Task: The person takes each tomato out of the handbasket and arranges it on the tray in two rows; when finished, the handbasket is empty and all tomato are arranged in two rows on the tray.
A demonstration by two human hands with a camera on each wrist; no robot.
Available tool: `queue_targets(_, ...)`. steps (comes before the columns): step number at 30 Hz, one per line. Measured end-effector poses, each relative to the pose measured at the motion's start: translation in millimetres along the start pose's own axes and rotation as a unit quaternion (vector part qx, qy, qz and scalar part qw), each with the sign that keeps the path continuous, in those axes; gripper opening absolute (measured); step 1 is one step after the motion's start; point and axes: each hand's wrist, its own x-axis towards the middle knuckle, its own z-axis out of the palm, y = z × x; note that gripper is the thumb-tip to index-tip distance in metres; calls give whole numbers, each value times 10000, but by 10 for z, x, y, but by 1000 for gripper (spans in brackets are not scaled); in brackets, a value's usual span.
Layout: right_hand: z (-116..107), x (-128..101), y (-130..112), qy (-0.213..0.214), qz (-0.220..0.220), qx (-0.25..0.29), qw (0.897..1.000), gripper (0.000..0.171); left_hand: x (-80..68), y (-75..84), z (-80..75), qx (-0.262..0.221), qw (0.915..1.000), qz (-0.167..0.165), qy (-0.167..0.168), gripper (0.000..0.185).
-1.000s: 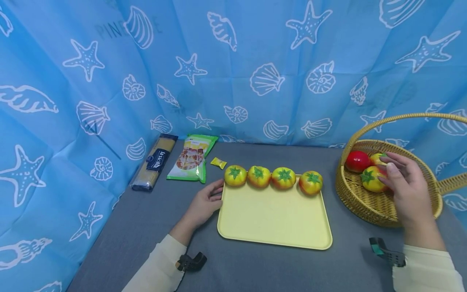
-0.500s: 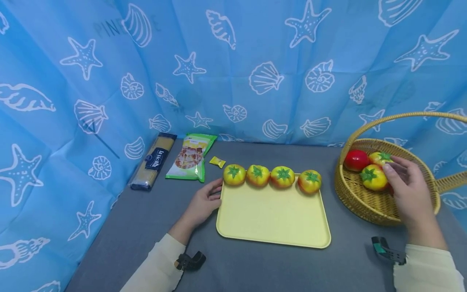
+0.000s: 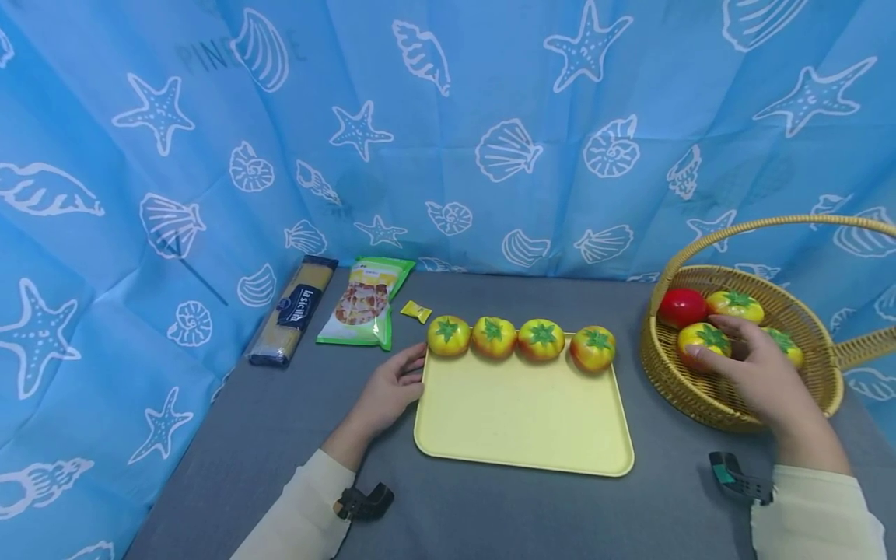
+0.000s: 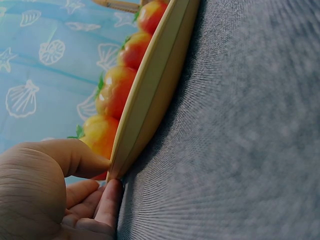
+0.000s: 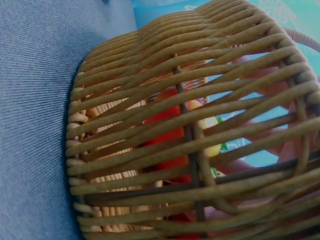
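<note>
right hand (image 3: 759, 373) in basket (image 3: 672, 373), fingers curled over a yellow tomato (image 3: 702, 340) — looks light, smooth, rigid; cup it round the sides. left hand (image 3: 392, 386) pinches tray (image 3: 521, 420) edge.

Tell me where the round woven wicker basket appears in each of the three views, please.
Head: the round woven wicker basket stands at the right edge, right of the flat yellow plastic tray.
Left wrist: only a strip of its handle shows at the top edge.
Right wrist: its wall fills the picture.
Shared landmark: the grey cloth table, also at and.
</note>
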Motion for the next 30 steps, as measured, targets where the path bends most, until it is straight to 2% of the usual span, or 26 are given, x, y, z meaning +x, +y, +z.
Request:
queue_targets(4,14,2,0,-88,10,-196,9998,87,-13,18,1,15,10000,-37,7,71)
queue_targets(10,28,28,10,-731,-76,-324,9968,86,-11,14,-2,17,10000,-61,13,71)
queue_targets(14,32,36,21,-843,-216,-435,9953,83,-12,16,3,26,10000,-56,-6,70)
queue_targets(22,43,40,22,-798,-392,-427,9951,79,-8,-11,3,-24,10000,-84,0,70)
queue_targets(30,43,14,-18,-225,-486,-462,9975,84,3,-21,1,16,10000,-46,12,70)
